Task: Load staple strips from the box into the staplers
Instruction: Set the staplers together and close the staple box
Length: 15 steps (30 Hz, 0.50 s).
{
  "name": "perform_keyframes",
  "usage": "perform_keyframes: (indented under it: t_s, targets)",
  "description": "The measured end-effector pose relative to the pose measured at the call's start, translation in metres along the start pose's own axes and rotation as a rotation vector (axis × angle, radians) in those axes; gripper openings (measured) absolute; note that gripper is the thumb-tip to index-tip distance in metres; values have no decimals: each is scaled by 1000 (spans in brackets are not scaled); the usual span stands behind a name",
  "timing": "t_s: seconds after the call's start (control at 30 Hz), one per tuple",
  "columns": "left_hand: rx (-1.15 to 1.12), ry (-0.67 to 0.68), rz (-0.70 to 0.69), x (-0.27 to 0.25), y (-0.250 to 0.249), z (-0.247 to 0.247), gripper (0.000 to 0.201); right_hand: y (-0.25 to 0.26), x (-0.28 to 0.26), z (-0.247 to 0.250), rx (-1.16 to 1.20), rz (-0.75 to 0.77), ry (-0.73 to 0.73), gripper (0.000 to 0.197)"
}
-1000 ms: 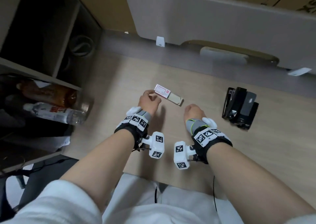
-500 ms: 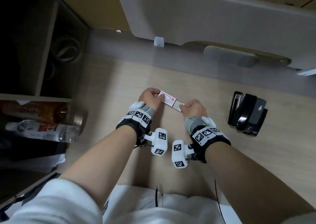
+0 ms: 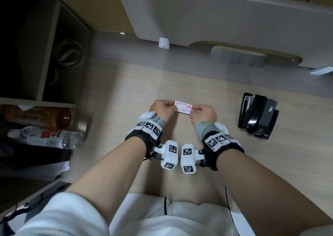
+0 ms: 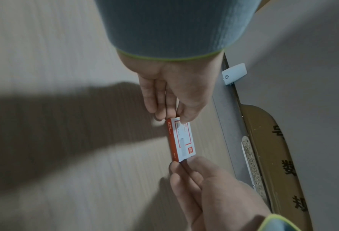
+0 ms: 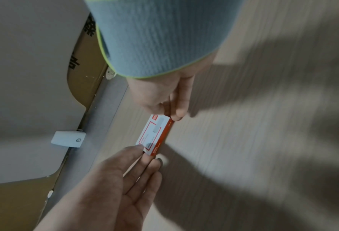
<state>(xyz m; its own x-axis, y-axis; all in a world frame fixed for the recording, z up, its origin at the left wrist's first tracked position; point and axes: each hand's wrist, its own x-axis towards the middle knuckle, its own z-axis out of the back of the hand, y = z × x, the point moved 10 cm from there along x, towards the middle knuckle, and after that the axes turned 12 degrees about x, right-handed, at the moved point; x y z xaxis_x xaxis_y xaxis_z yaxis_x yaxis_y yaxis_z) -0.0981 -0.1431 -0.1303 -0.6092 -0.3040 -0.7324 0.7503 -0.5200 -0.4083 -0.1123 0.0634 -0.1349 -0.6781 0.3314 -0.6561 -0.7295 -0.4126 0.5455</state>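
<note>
In the head view, mid-frame, the left hand [image 3: 163, 108] and right hand [image 3: 203, 113] pinch opposite ends of the staple box [image 3: 183, 106] above the desk [image 3: 198, 88]; black staplers [image 3: 256, 115] sit at right. The left wrist view shows the thumb and fingers [image 4: 154, 100] clamping the box's upper end. The right wrist view shows the same pinch from the other end.

A: Head view: how is it lit?
B: Dim, even indoor light. The desk [image 3: 198, 84] is the brightest area; the shelf [image 3: 36, 46] at left falls to near black. Straight edges bow toward the borders, as a wide lens gives.

A: And the wrist views?
B: Soft and grainy. Broad shadows with blurred edges cross the desk in both. The box [image 4: 181, 140] is fairly sharp, though its print is unreadable. The sleeve [image 4: 170, 26] close to the lens is out of focus, and the wood grain smears toward the edges.
</note>
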Motion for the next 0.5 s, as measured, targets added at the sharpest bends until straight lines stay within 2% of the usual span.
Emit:
perform_keyframes:
  t_s: [0.13,0.23,0.27,0.33,0.37,0.43,0.5]
  targets:
    - [-119,56,24,-14,-10,-21,18,21,-10,30,-46,98,-11,32]
    - [-226,204,11,-28,-25,-59,30,29,-4,47,-98,195,-27,39]
    - [-239,263,-4,-34,-32,-72,28,30,-3,54,-105,203,-26,41]
    - [-228,367,-39,-48,-48,-99,10,29,2,76,-103,214,-41,45]
    - [-235,391,-49,-55,-58,-110,10,25,6,88,-100,220,-44,47]
    - [-237,370,-33,-57,-65,-124,14,16,11,107,-95,212,-51,48]
    - [-194,270,-5,-54,-68,-134,35,3,15,129,-85,200,-72,43]
